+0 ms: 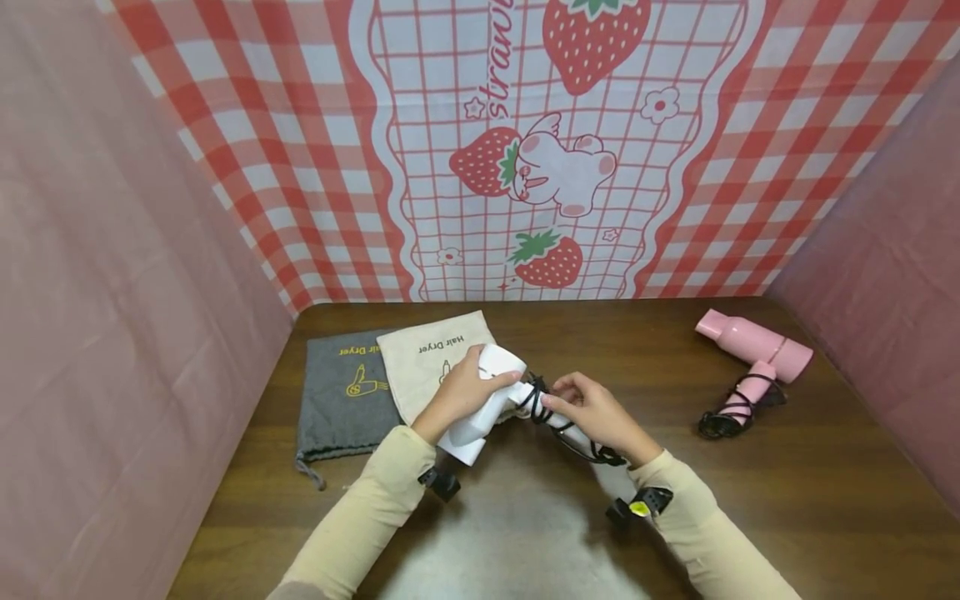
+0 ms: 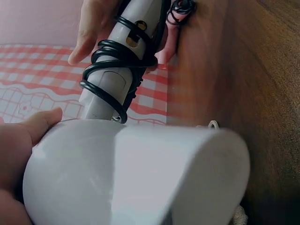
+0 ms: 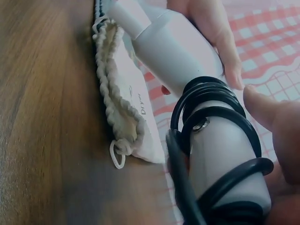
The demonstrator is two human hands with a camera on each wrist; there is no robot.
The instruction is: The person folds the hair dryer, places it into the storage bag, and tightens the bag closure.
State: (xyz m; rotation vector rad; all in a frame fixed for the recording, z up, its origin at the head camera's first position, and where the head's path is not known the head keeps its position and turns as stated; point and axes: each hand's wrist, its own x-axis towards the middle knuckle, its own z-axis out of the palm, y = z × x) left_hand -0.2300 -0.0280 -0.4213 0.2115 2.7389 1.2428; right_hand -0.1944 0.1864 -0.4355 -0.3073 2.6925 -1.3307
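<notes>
Both hands hold a white hair dryer [image 1: 491, 400] just above the middle of the brown table [image 1: 750, 500]. My left hand [image 1: 467, 380] grips its fat barrel [image 2: 140, 178], thumb lying along the side. My right hand [image 1: 573, 402] holds the folded handle [image 3: 220, 154], around which a black cord [image 1: 536, 402] is coiled in several loops [image 2: 115, 51]. The right thumb [image 3: 269, 110] rests by the top loops of the cord [image 3: 213, 115]. The cord's plug end is hidden under the right hand.
A beige drawstring bag [image 1: 427, 358] printed "Hair Dryer" lies just behind the left hand, overlapping a grey one [image 1: 337, 396]. A pink hair dryer [image 1: 753, 346] with its cord wrapped lies at the right. Pink cloth walls enclose the table's sides.
</notes>
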